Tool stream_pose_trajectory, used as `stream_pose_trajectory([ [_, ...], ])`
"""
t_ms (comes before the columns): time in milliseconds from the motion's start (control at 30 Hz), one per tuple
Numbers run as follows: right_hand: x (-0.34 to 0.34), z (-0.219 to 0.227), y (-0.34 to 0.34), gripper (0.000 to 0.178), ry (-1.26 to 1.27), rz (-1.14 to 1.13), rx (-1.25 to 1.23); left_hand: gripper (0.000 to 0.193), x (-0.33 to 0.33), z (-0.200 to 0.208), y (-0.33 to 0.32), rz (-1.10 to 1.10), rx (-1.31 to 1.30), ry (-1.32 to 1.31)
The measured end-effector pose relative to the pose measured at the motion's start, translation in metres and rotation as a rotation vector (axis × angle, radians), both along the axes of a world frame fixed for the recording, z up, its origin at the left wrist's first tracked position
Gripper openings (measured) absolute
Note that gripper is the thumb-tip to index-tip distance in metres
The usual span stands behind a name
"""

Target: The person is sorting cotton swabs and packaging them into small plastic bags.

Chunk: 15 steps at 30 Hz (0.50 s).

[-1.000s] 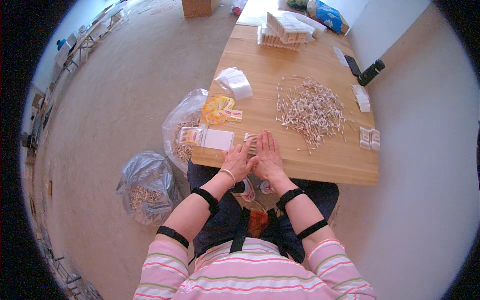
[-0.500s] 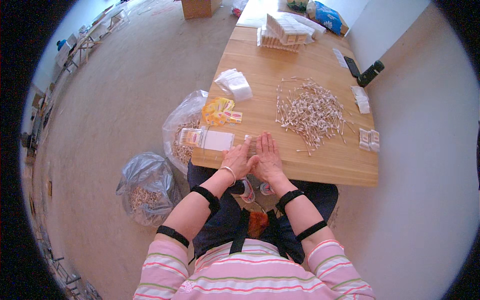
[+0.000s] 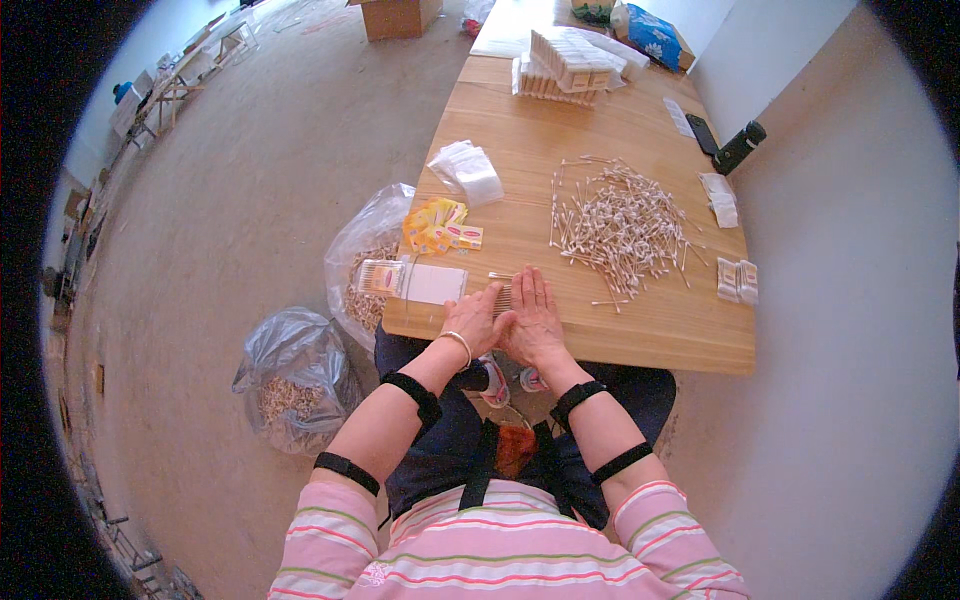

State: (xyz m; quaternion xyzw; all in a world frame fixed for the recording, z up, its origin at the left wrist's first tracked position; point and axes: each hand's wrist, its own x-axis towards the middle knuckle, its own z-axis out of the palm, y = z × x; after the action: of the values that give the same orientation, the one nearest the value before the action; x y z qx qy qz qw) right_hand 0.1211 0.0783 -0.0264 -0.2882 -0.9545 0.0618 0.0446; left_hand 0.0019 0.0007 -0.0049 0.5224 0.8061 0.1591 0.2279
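A row of cotton swabs (image 3: 503, 299) lies side by side at the table's near edge, between my two hands. My left hand (image 3: 475, 320) rests along the row's left side, fingers extended and thumb toward the right hand. Flat on the right side is my right hand (image 3: 534, 320), its fingers stretched forward; the thumbs meet at the near end. One swab sits crosswise just beyond the row. Left of my left hand are a white card (image 3: 437, 284) and a clear pack of swabs (image 3: 381, 277). The hands partly cover the row.
A loose heap of cotton swabs (image 3: 625, 220) spreads right of centre. Yellow cards (image 3: 440, 227) and clear bags (image 3: 467, 172) lie along the left edge. Stacked packs (image 3: 565, 65) stand at the back. A black bottle (image 3: 740, 148) is by the wall. Bags of swabs (image 3: 295, 385) sit on the floor.
The far end of the row now shows a swab turned crosswise, apart from the others. Both hands stay in nearly the same place.
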Motion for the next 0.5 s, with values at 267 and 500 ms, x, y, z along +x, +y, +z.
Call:
stream_pose_trajectory([
  [267, 0.000, -0.003, 0.001, 0.074, -0.007, -0.026, 0.003, 0.065, 0.002, 0.016, 0.008, 0.031, -0.128, -0.034],
  [500, -0.001, -0.010, 0.002, 0.082, -0.032, -0.034, 0.060, 0.056, -0.003, -0.007, 0.008, 0.022, -0.023, -0.008],
])
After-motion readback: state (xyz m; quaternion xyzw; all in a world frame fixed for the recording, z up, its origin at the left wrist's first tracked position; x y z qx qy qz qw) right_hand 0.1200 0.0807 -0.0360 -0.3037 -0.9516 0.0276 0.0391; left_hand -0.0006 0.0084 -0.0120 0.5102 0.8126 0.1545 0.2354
